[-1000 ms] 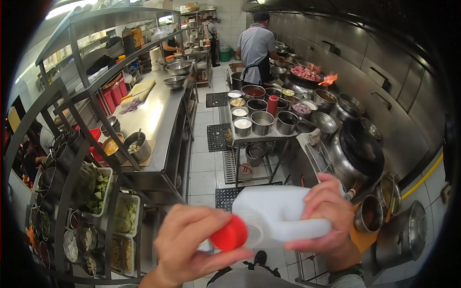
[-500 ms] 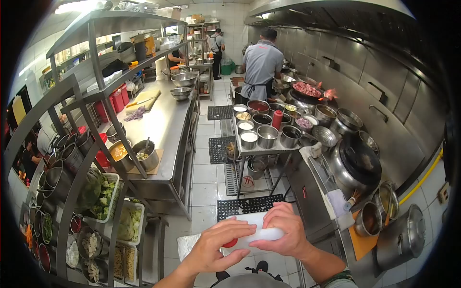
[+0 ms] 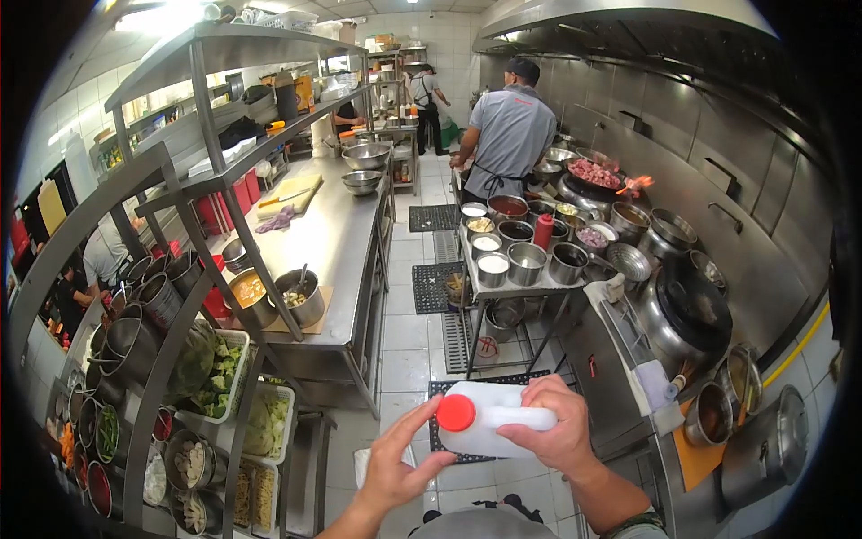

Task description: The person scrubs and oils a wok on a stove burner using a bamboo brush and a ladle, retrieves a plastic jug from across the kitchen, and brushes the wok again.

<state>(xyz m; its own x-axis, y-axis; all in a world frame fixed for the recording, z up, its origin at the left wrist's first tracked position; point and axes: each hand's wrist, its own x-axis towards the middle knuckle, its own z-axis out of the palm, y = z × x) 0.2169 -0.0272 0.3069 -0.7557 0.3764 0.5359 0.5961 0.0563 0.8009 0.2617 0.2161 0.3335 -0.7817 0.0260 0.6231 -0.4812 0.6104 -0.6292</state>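
A white plastic jug [image 3: 492, 433] with a red screw cap [image 3: 456, 412] lies on its side in the air before me, cap to the left. My right hand [image 3: 558, 429] is wrapped round its handle. Beside the cap, my left hand [image 3: 400, 463] has thumb and fingers spread; its fingertips are close to the cap, and I cannot tell if they touch it. Below the jug lies a black perforated floor mat [image 3: 444, 440], partly covered by it.
To the right stands a sauce table [image 3: 530, 286] with several metal pots and a red squeeze bottle [image 3: 543, 231]. A person in grey [image 3: 514, 130] works by a wok of meat [image 3: 594, 174], where flames show. A steel counter [image 3: 337, 260] and a rack with vegetable baskets [image 3: 235, 377] flank my left.
The jug has turned so its red cap now faces me. My left hand has come off the jug's body and opened. The person in grey has turned leftward.
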